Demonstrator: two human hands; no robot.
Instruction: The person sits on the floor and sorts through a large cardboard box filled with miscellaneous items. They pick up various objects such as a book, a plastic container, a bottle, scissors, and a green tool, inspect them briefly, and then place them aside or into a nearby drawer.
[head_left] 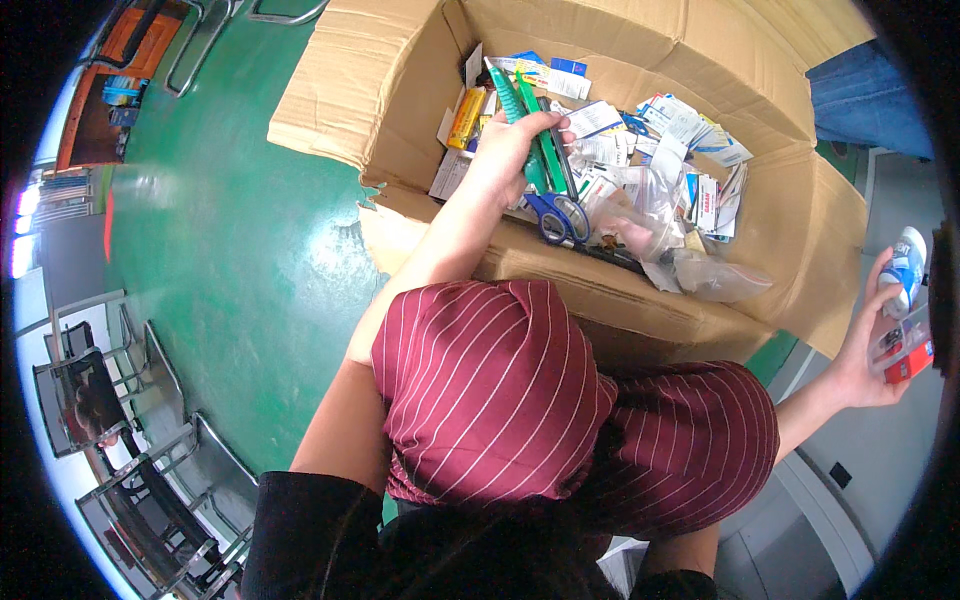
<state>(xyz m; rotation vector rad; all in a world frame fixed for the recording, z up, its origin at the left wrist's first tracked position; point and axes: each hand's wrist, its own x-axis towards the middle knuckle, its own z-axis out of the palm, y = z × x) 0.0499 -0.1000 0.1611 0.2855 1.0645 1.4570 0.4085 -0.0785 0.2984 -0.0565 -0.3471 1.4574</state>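
My left hand (501, 158) reaches over the open cardboard box (400, 120), closed around two green box cutters (507, 95) and a slim black tool whose kind I cannot make out. Just below its fingers is a pair of scissors with blue handles (558, 216); whether the hand grips them too, I cannot tell. Out to the right, my right hand (855, 350) is closed on a white and blue bottle (905, 265) and a small red box with a clear part (905, 360).
Inside the cardboard box lie many cards (670, 140), a yellow pack (467, 118) and clear plastic bags (720, 275). Grey furniture (800, 500) stands at right. Chairs (150, 450) stand on the green floor (250, 280) at left. A person's jeans (865, 95) show at top right.
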